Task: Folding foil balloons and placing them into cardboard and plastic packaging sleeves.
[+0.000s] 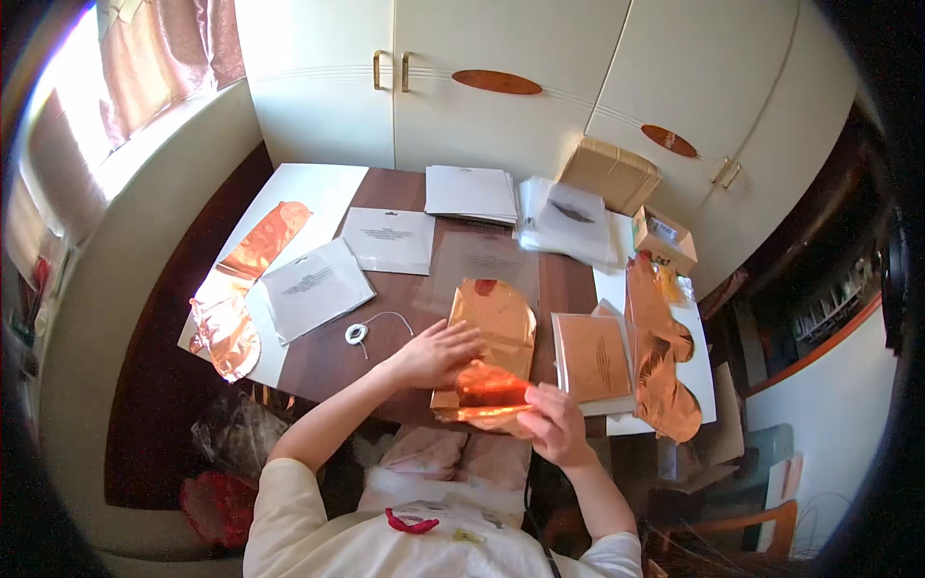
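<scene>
Two flat white packets [388, 239] [315, 286] with grey print lie mid-surface, with a white stack [471, 193] behind them. A clear sleeve holding copper foil [591, 356] lies right; a brown cardboard box [610, 173] and a small printed carton [664, 239] stand at the far right corner.

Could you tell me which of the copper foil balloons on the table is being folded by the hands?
The flat copper foil balloon at the table's near edge: the left hand presses it and the right hand lifts its folded end. The others lie untouched at both sides.
</scene>
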Tool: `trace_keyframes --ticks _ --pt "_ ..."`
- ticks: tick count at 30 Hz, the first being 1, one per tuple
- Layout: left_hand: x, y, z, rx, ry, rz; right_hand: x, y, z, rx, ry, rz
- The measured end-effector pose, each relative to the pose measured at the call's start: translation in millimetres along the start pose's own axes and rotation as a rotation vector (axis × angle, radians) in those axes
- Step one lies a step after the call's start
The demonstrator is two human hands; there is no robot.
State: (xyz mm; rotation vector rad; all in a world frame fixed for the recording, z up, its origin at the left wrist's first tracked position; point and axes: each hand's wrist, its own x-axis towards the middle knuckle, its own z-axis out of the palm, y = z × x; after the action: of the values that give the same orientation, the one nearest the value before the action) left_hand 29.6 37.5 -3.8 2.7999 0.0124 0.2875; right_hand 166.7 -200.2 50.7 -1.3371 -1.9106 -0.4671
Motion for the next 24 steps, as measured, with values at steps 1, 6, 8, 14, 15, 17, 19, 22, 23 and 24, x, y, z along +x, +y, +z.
trace_keyframes --ticks 1,6,8,14,15,17,19,22,23,24 --pt "2 4 0 0.078 -0.070 0.031 0 -7 -3 0.028 -0.010 -0.003" --pt "10 1 14 0.256 -0.047 -0.009 -10 -26 -1 0.168 -0.068 -0.064" --pt "15 -7 14 0.300 -0.045 -0.070 -15 -28 0 0.188 -0.072 -0.060" --pt "32 -41 15 0.299 -0.014 -0.181 -37 -20 9 0.109 -0.310 -0.087" --pt "35 -45 14 0.305 -0.019 -0.193 -44 -18 12 0.108 -0.309 -0.089" --pt "40 -49 11 0.312 -0.022 -0.192 -54 -15 14 0.163 -0.434 0.054" --pt "43 -52 9 0.321 -0.003 -0.175 -56 -14 11 0.255 -0.433 0.138" --pt "38 -53 11 0.236 0.095 -0.205 -47 -7 9 0.340 -0.403 0.270" --pt "38 -51 10 0.236 0.094 -0.202 -42 -1 14 0.315 -0.306 0.298" --pt "36 -49 10 0.209 0.094 -0.214 -37 9 19 0.288 -0.297 0.423"
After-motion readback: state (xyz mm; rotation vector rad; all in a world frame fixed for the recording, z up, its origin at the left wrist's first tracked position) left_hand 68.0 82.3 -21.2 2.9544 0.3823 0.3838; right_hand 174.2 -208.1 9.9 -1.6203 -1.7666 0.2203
